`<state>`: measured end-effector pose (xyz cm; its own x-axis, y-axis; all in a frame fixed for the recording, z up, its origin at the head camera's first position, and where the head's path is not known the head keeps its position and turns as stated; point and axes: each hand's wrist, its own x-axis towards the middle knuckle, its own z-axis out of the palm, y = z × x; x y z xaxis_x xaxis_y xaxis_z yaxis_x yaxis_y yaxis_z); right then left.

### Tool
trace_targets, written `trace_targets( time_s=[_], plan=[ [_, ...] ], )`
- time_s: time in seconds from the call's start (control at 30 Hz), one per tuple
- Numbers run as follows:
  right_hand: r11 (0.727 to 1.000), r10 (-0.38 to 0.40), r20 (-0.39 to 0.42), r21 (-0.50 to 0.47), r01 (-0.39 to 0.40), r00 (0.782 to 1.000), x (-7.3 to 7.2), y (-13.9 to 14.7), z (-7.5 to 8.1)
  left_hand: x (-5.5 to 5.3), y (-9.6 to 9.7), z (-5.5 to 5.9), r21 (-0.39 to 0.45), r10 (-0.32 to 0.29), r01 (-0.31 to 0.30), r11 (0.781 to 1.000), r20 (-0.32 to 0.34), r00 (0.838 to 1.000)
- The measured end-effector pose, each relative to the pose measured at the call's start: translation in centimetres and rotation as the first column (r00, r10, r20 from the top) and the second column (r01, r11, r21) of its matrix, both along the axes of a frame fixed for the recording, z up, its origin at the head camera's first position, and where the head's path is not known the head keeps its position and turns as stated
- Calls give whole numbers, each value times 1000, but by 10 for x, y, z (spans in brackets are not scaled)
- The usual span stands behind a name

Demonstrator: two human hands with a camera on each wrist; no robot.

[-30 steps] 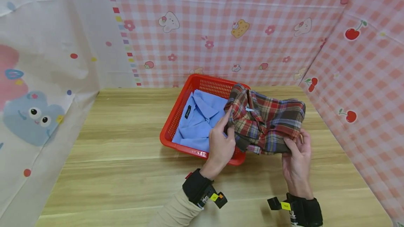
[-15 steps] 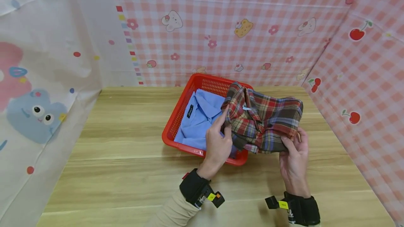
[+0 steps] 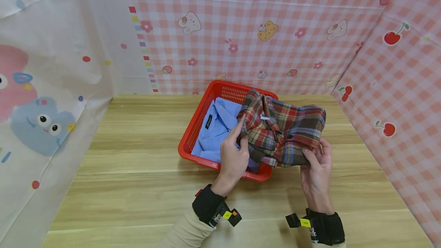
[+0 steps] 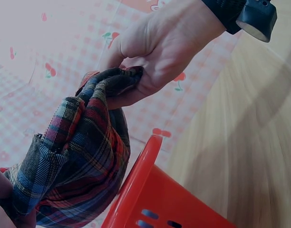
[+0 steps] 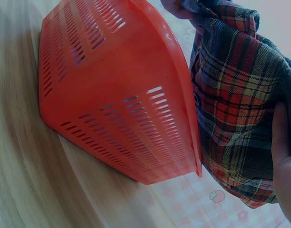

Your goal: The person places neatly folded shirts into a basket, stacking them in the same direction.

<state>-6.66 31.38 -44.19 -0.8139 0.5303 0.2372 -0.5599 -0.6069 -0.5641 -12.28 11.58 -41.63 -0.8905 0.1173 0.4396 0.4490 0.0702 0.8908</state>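
A folded plaid shirt (image 3: 286,129) in red, brown and blue is held up by both hands, over the right side of a red plastic basket (image 3: 196,131). My left hand (image 3: 234,160) grips its left end, above the basket's front rim. The right hand (image 3: 317,175) pinches the lower right corner, thumb on top, outside the basket. In the right wrist view the shirt (image 5: 240,95) sags between the hands beside the basket's rim. A light blue shirt (image 3: 215,133) with a black collar label lies folded in the basket, its right part hidden under the plaid one.
The basket stands on a wood-grain table (image 3: 138,156) toward the back. Behind rises a pink checked cloth wall (image 3: 220,56). Another checked cloth (image 3: 406,98) hangs at the right, and a white printed sheet (image 3: 69,75) at the left.
Both hands and the plaid shirt have shifted slightly left, farther over the basket. Both grips stay the same. The head view has turned a little.
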Motion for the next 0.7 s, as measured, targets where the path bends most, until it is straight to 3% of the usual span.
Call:
trace_targets(
  time_s=[0.2, 0.7],
  plan=[
    [999, -18, 59, 38, 16, 998, -3, -4, 1, 0, -5, 0, 1, 20, -20, 1000, -13, 1000],
    [996, 12, 75, 92, -19, 997, -7, -15, 2, -6, -18, -3, 38, 38, -37, 999, -13, 999]
  ],
)
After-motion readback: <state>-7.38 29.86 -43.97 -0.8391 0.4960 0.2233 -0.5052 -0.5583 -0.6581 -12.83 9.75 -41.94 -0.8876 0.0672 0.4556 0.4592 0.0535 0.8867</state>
